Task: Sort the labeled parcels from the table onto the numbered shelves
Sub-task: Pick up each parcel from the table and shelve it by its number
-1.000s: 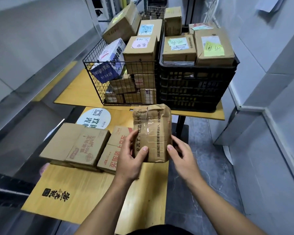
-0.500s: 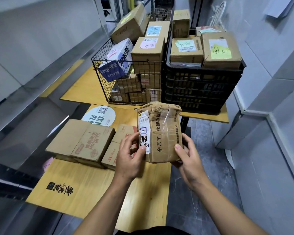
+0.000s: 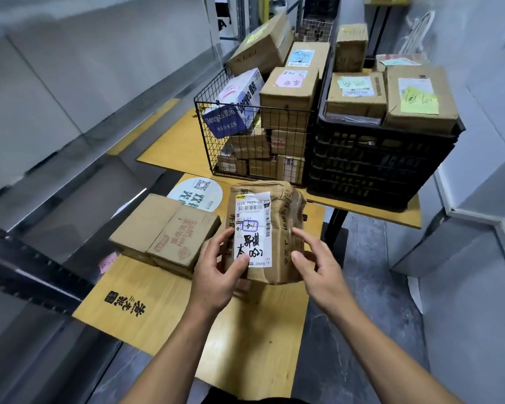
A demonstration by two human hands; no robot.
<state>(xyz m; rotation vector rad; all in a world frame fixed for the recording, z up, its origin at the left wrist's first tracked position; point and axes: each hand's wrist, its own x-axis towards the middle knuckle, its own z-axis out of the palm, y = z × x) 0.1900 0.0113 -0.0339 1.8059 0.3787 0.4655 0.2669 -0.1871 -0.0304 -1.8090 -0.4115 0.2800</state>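
Narrow sorting aisle: yellow table [image 3: 164, 310] in front of me, bare grey shelves [image 3: 79, 147] on my left. I hold one crumpled parcel [image 3: 286, 228] above the table edge, label [image 3: 252, 231] up; left hand [image 3: 216, 275] grips its lower corner, right hand [image 3: 318, 266] rests half-open against its side. Nothing shows on the shelves; flat boxes [image 3: 164, 231], wire basket [image 3: 216, 112] and black crate [image 3: 376, 164] remain full, so sorting appears barely begun

Dim even light; left edge motion-blurred, wide-angle bending.
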